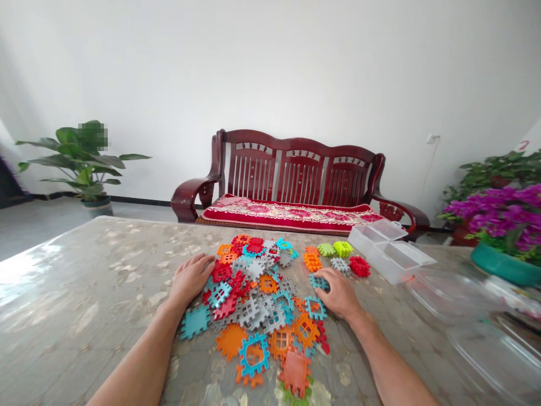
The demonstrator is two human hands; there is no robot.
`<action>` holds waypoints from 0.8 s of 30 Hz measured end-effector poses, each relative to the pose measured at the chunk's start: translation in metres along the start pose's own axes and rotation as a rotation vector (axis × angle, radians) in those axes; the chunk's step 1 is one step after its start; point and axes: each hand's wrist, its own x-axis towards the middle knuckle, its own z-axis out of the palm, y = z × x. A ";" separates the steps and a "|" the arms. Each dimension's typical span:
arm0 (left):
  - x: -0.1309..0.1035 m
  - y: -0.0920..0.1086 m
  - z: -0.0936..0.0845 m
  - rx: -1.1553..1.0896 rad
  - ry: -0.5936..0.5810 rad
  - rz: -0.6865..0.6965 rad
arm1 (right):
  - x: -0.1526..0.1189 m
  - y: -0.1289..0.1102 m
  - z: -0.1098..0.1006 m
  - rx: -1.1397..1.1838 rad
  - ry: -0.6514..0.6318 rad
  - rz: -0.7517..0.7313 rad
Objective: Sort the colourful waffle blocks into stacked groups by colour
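My left hand (191,277) lies palm down on the table at the pile's left edge, its fingers stretched out beside red tiles (222,272). A loose heap of toothed plastic building tiles (256,269) in grey, red, orange and blue spreads between my hands. At the right of the heap, my right hand (338,293) has its thumb and fingers closed on a blue building tile (318,281) resting at the table. Just beyond it are small sorted groups: orange tiles (312,261), yellow-green tiles (342,248), grey tiles (340,266) and red tiles (359,266).
A clear divided plastic box (391,256) stands open at the back right. Transparent lids (448,290) lie right of it, near a teal flower pot (505,264). Behind the patterned table (105,293) is a wooden bench (302,175); a potted plant (91,163) stands left.
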 end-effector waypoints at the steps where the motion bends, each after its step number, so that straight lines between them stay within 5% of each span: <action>1: 0.000 0.000 0.000 0.000 0.001 0.000 | 0.000 -0.001 -0.001 0.022 0.009 -0.022; 8: 0.000 -0.001 0.002 -0.029 0.048 0.012 | -0.002 -0.014 -0.006 0.178 -0.056 -0.127; 18: 0.000 0.000 0.002 -0.036 0.053 -0.001 | 0.000 -0.034 -0.012 0.114 -0.254 -0.166; 24: -0.001 0.001 0.000 -0.012 0.024 -0.006 | -0.001 -0.034 -0.009 0.112 -0.265 -0.160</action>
